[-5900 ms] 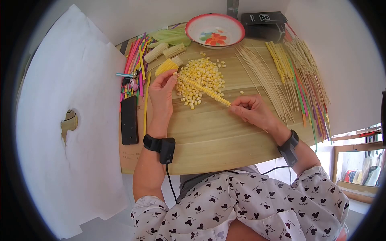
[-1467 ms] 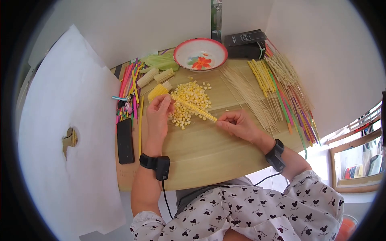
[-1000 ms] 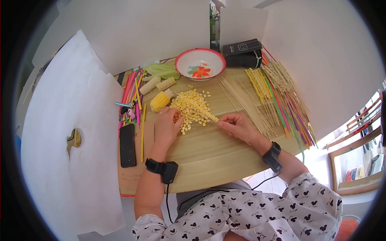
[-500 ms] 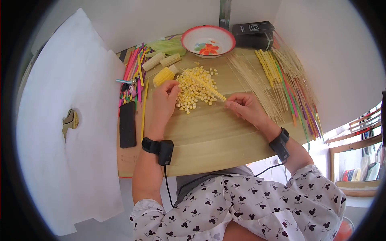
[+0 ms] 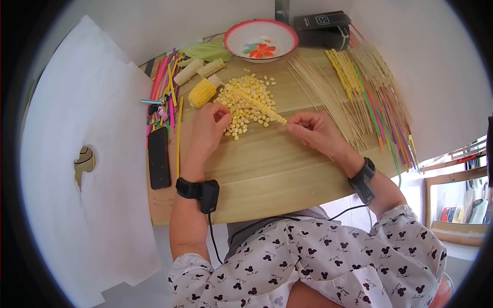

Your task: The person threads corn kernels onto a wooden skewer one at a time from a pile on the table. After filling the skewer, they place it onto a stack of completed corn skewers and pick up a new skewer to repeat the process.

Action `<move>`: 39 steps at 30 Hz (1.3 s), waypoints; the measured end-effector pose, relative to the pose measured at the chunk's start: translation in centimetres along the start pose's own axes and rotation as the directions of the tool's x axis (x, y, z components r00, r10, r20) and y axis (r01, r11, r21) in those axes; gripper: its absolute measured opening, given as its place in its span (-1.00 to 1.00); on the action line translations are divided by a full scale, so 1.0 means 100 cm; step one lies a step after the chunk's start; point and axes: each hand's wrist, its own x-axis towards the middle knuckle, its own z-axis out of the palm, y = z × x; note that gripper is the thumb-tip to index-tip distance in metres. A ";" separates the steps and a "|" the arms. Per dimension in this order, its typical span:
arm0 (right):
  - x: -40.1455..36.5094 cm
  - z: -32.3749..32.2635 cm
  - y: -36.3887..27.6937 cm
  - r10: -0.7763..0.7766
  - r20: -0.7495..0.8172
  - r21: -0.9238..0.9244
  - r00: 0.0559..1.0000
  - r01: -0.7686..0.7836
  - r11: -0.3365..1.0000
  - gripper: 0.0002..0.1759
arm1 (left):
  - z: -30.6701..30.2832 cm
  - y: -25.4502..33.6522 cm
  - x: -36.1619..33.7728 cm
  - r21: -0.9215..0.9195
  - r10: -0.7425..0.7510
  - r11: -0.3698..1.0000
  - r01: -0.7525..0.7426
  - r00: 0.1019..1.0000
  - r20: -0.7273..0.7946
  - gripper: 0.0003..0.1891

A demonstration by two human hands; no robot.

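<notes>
My right hand (image 5: 317,132) pinches a skewer of corn kernels (image 5: 261,106) near its lower right end. The threaded kernels form a long yellow row slanting up and left over a pile of loose corn kernels (image 5: 240,115). At the left edge of that pile is my left hand (image 5: 208,126), its thumb and fingers drawn together. Whatever those fingertips may hold is too small to make out. Just above my left hand lies a partly stripped corn cob (image 5: 202,93), with bare cobs (image 5: 189,72) beyond it.
An enamel bowl (image 5: 236,43) with a red rim stands at the back beside a black box (image 5: 322,31). Bare skewers (image 5: 328,97), finished corn skewers (image 5: 343,74) and coloured sticks (image 5: 393,128) lie right. A phone (image 5: 159,158) and more coloured sticks (image 5: 165,72) lie left.
The view has shifted slightly. My right hand still grips the skewer, and my left hand stays closed by the kernels, with only small movement.
</notes>
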 end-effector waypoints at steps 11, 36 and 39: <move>-0.003 0.005 -0.008 0.061 0.047 0.014 0.997 -0.061 0.998 -0.86 | -0.005 -0.018 0.010 -0.831 -0.411 0.473 0.293 0.908 0.086 -0.77; -0.002 0.008 -0.001 0.096 0.066 0.004 0.993 -0.096 0.995 -0.85 | -0.001 -0.019 0.011 -0.864 -0.343 0.494 0.100 0.935 -0.088 -0.75; -0.002 0.008 -0.001 0.088 0.066 -0.007 0.994 -0.088 0.996 -0.85 | -0.001 -0.017 0.011 -0.840 -0.333 0.537 0.080 0.935 -0.124 -0.76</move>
